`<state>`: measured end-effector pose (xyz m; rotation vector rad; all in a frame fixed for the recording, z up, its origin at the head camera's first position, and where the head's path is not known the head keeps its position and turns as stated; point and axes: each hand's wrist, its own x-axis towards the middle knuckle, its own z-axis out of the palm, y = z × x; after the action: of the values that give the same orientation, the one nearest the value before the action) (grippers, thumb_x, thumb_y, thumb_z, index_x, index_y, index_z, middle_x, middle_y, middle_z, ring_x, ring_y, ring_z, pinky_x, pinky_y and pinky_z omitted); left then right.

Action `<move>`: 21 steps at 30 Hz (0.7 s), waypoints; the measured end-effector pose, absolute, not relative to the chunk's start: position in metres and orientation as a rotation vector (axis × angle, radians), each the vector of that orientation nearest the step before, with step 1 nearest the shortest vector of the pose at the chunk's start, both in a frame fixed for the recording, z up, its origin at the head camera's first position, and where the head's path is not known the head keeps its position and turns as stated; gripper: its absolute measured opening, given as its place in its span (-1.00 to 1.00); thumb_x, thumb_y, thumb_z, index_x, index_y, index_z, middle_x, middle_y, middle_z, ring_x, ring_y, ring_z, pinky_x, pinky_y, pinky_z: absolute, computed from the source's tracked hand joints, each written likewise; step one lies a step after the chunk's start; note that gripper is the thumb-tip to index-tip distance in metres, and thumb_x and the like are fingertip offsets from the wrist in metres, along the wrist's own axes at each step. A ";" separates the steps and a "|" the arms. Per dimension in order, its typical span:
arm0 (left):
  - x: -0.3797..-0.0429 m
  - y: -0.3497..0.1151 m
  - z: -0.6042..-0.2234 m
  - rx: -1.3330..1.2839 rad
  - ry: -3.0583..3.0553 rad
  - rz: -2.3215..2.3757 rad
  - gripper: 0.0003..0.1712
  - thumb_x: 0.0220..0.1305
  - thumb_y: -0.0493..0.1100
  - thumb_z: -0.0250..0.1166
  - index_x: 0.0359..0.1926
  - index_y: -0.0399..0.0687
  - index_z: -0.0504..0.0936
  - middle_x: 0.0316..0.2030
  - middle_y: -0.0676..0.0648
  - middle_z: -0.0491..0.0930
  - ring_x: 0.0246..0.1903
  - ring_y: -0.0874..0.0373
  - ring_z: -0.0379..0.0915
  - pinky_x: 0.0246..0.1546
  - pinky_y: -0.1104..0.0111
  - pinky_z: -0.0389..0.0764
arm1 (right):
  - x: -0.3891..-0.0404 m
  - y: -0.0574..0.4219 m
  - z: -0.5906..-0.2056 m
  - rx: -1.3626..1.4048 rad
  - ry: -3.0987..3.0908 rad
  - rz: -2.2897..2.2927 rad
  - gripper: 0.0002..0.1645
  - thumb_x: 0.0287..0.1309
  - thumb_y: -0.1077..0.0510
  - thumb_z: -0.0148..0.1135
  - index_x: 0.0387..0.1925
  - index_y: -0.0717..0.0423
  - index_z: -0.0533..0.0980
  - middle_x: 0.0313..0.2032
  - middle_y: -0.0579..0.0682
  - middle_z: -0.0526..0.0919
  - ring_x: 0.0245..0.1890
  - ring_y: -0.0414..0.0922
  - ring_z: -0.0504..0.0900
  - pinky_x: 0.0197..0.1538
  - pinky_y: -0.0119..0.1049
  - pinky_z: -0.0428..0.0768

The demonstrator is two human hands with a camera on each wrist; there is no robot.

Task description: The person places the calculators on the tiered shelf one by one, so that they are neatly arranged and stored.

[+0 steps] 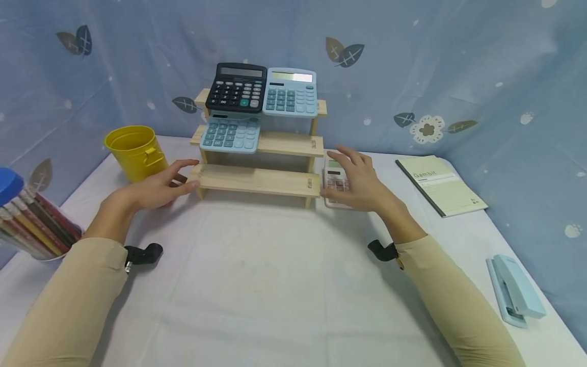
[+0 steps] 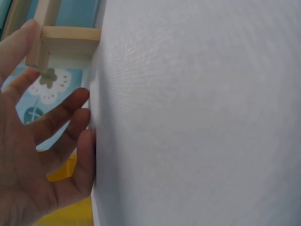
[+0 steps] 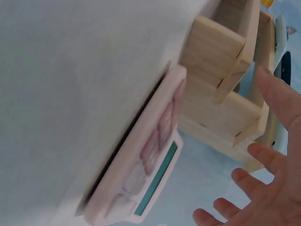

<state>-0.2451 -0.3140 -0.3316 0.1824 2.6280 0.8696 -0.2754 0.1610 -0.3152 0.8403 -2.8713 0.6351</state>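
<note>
A three-tier wooden display rack (image 1: 257, 179) stands at the middle back. My left hand (image 1: 156, 188) grips the left end of its lowest shelf between thumb and index finger; the other three fingers are loosely bent in the left wrist view. My right hand (image 1: 359, 181) is at the rack's right end, fingers spread and holding nothing, thumb tip close to the lowest shelf. A pink calculator (image 3: 155, 150) lies below the right hand, partly hidden by it in the head view. A black calculator (image 1: 237, 87) and a light blue calculator (image 1: 291, 94) lean on the top tier, another blue calculator (image 1: 231, 135) on the middle tier.
A yellow bucket (image 1: 133, 148) stands behind the left hand. At far left is a clear jar of pencils (image 1: 38, 224) with a blue lid. A notebook (image 1: 440, 186) and a light blue stapler (image 1: 515, 290) lie on the right. A patterned cloth hangs behind the table.
</note>
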 end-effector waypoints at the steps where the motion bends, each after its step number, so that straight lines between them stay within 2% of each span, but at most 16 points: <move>1: -0.246 -0.313 -0.332 0.184 2.627 0.866 0.03 0.41 0.50 0.02 0.64 0.39 -0.30 0.43 -0.46 0.17 0.35 -0.44 0.21 0.20 -0.29 0.45 | -0.276 0.163 -0.317 0.818 -2.898 0.632 0.09 0.20 -0.20 0.43 0.59 -0.02 0.10 0.59 0.17 -0.02 0.51 0.37 -0.06 0.42 0.43 0.06; 8: -0.245 -0.315 -0.332 0.161 2.615 0.861 0.05 0.40 0.51 0.01 0.64 0.38 -0.32 0.44 -0.47 0.15 0.37 -0.45 0.19 0.22 -0.29 0.44 | -0.287 0.170 -0.323 0.697 -3.046 0.604 0.10 0.32 -0.29 0.26 0.64 -0.02 -0.03 0.62 0.16 -0.14 0.54 0.38 -0.17 0.38 0.51 0.02; 21: -0.246 -0.315 -0.332 0.180 2.612 0.859 0.04 0.40 0.52 0.01 0.64 0.42 -0.33 0.43 -0.47 0.15 0.33 -0.44 0.24 0.21 -0.30 0.44 | -0.309 0.172 -0.331 0.443 -3.240 0.518 0.36 0.17 -0.40 0.34 0.64 0.07 -0.20 0.58 0.32 -0.23 0.53 0.46 -0.23 0.42 0.48 0.08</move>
<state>-0.2459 -0.3147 -0.3321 0.1800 2.6119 0.8588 -0.3087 0.1724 -0.3306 0.4428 -3.2402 0.5180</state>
